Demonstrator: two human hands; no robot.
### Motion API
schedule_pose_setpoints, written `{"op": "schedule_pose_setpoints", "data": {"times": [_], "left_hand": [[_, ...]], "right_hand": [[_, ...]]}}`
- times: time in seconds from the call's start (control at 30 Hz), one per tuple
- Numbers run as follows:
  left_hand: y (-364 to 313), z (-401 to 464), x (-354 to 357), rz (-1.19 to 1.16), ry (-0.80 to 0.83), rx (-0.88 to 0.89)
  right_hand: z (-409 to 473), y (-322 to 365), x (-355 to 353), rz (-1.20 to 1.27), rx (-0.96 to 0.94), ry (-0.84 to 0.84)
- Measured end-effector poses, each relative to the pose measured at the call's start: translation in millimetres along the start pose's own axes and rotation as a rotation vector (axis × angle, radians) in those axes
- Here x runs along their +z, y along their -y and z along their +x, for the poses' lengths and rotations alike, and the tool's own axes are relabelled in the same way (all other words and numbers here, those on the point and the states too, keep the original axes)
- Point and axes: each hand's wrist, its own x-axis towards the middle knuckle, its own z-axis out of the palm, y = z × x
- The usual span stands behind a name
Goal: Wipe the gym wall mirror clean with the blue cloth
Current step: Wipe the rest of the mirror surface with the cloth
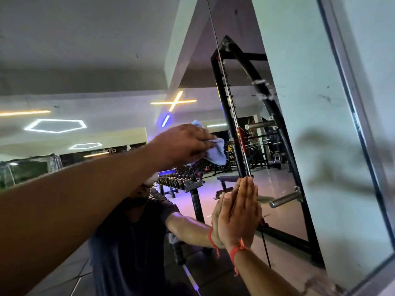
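Note:
The wall mirror (316, 135) fills the view and runs off to the right, up to its metal frame edge (361, 133). My left hand (181, 144) reaches across from the left and grips a bunched light blue cloth (215, 152), holding it against the glass at about head height. Part of the cloth sticks out above and below the fingers. Lower down, my right hand (241, 214) lies flat on the mirror with straight fingers pointing up, a red thread round its wrist. Its reflection meets it palm to palm.
A vertical seam (213, 30) joins two mirror panels. White smudges (264, 90) mark the glass, and there is grime at the lower right corner (316, 283). The reflection shows a black weight machine (239, 129), a dumbbell rack (175, 181), benches and ceiling lights.

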Motion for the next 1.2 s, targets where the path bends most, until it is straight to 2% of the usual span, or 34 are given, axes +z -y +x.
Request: {"op": "schedule_pose_setpoints", "data": {"times": [0.07, 0.17, 0.23, 0.3, 0.4, 0.5, 0.6, 0.63, 0.73, 0.8, 0.87, 0.97, 1.1, 1.13, 1.2], "left_hand": [[13, 8, -20, 0.029, 0.021, -0.087], [37, 21, -24, 0.126, -0.102, -0.353], [26, 24, -10, 0.127, -0.174, -0.535], [-11, 17, 9, 0.082, -0.154, -0.491], [-58, -13, 33, -0.013, -0.035, -0.144], [-59, -32, 39, -0.023, -0.018, 0.023], [-36, -33, 25, 0.114, 0.031, 0.154], [-22, -32, 17, 0.161, 0.022, 0.112], [2, -23, -5, 0.179, -0.105, -0.311], [-11, -18, 2, 0.120, -0.163, -0.480], [-35, -23, 19, 0.027, -0.143, -0.510], [-56, -41, 34, -0.050, -0.053, -0.446], [-64, -49, 22, -0.103, 0.118, -0.451], [-65, -49, 16, -0.133, 0.187, -0.445], [-61, -44, -4, -0.258, 0.320, -0.478]], "right_hand": [[0, 0, 0, -0.004, -0.004, 0.003], [0, -1, 1, -0.011, 0.011, 0.006], [-1, 0, 1, -0.018, 0.015, 0.016], [-1, 0, 0, -0.019, 0.011, 0.017], [0, 0, -1, -0.010, 0.010, 0.027], [0, 0, 0, -0.021, 0.009, 0.018], [0, 1, -1, -0.019, 0.017, 0.019], [0, 1, 0, -0.019, 0.023, 0.023], [0, 2, -1, -0.027, 0.024, 0.035], [0, 1, -1, -0.029, 0.030, 0.032], [1, 2, -1, -0.021, 0.039, 0.016], [1, 5, -4, -0.005, 0.050, 0.006], [9, 15, -29, -0.041, 0.045, 0.087], [16, 22, -40, 0.003, 0.087, 0.088], [33, 47, -56, 0.246, 0.131, 0.032]]}}
